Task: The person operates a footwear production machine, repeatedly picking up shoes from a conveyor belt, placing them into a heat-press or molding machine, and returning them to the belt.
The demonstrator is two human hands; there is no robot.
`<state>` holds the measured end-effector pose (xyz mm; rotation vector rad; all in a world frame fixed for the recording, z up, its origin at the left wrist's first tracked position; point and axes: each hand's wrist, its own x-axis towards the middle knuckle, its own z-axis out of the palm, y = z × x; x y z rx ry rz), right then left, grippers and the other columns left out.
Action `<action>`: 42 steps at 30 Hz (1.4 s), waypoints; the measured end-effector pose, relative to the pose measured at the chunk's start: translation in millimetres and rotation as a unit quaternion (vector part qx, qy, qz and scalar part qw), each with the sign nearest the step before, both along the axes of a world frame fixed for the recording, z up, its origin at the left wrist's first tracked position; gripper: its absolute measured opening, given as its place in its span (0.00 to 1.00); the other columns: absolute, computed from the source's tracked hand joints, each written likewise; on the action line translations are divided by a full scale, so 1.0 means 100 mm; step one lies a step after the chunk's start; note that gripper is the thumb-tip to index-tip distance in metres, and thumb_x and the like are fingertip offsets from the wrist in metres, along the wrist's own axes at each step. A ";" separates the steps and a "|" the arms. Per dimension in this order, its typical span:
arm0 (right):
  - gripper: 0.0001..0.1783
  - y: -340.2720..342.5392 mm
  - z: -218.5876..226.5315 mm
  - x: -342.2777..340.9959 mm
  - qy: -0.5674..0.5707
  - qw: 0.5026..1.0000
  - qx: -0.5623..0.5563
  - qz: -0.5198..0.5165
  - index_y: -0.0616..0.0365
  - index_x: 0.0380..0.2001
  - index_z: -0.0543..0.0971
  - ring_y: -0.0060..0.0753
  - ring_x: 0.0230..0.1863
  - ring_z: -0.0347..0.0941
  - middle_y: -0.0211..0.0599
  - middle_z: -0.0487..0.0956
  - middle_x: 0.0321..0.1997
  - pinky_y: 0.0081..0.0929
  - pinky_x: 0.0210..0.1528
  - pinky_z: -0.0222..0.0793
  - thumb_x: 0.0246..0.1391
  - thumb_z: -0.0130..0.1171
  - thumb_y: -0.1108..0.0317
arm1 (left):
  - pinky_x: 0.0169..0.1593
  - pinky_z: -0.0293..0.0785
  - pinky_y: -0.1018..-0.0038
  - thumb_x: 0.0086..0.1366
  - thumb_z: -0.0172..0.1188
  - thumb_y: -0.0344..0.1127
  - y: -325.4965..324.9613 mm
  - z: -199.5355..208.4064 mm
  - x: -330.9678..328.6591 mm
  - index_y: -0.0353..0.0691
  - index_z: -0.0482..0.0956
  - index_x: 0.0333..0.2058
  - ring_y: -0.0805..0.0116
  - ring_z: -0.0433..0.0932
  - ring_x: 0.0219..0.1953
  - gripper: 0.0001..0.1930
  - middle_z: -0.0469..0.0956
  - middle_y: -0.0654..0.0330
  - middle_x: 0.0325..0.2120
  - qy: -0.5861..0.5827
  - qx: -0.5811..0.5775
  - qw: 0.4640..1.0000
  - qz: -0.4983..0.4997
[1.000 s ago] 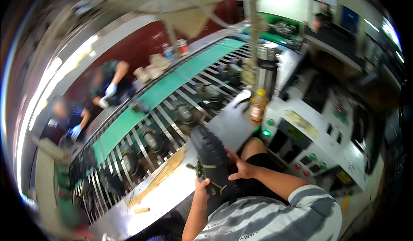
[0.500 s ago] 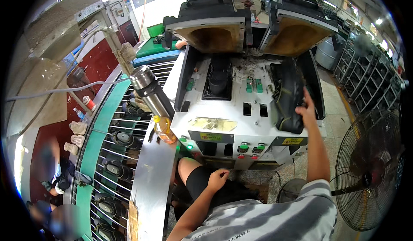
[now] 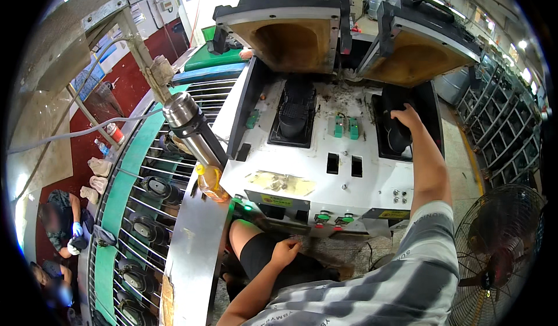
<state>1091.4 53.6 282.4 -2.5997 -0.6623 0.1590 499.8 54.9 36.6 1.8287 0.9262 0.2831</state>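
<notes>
My right hand (image 3: 407, 118) reaches over the right station of a white press machine (image 3: 372, 177), its fingers and thumb closed on a black shoe (image 3: 397, 137). That shoe sits in or just over a black recess, toe and heel running front to back; its underside is hidden. In the machine's left recess lies another dark shoe-shaped piece (image 3: 295, 108) with a patterned surface, untouched. Over my lap, my left hand (image 3: 285, 252) is loosely closed, with nothing visible in it.
Two raised press lids (image 3: 290, 41) stand over the stations. Left of the machine are a steel flask (image 3: 195, 129), a bottle of orange drink (image 3: 211, 182) and a roller conveyor carrying several shoes (image 3: 148, 229). A large fan (image 3: 497, 239) stands at right. Two people work beyond the conveyor.
My right hand has moved the black shoe from tilted above the machine's right front, back and down to the right recess. My left hand stays over my lap. The view has shifted slightly.
</notes>
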 end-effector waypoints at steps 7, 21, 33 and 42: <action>0.46 -0.27 0.10 -0.61 -0.078 0.995 -0.059 -0.018 0.57 0.64 0.65 0.53 0.63 0.66 0.50 0.69 0.63 0.41 0.62 0.62 0.46 0.58 0.41 | 0.38 0.77 0.68 0.61 0.58 0.40 -0.02 0.04 0.13 0.37 0.83 0.37 0.55 0.83 0.32 0.13 0.82 0.49 0.29 0.028 0.009 0.999 -0.032; 0.09 -3.19 -2.07 -1.74 0.326 0.589 0.681 -0.288 0.49 0.24 0.68 0.19 0.24 0.60 0.23 0.64 0.22 0.20 0.30 0.57 0.55 0.54 0.61 | 0.48 0.72 0.64 0.68 0.49 0.34 -0.21 0.23 1.67 0.35 0.78 0.44 0.50 0.78 0.42 0.13 0.81 0.47 0.37 -0.086 -0.020 0.962 -0.259; 0.18 -0.58 -1.14 -3.64 -0.122 0.870 0.364 0.308 0.61 0.39 0.76 0.48 0.38 0.75 0.43 0.78 0.37 0.36 0.42 0.72 0.40 0.63 0.74 | 0.38 0.77 0.69 0.62 0.60 0.34 0.69 -0.06 -0.99 0.36 0.83 0.34 0.60 0.83 0.32 0.08 0.83 0.52 0.29 -0.040 0.200 0.943 0.265; 0.61 2.53 -0.07 -2.99 -0.021 0.997 0.063 0.035 0.50 0.69 0.53 0.59 0.67 0.58 0.59 0.61 0.66 0.52 0.65 0.57 0.35 0.67 0.34 | 0.32 0.74 0.64 0.57 0.56 0.40 0.32 -0.14 -3.30 0.40 0.81 0.25 0.53 0.79 0.25 0.11 0.79 0.52 0.20 0.101 0.243 0.791 0.553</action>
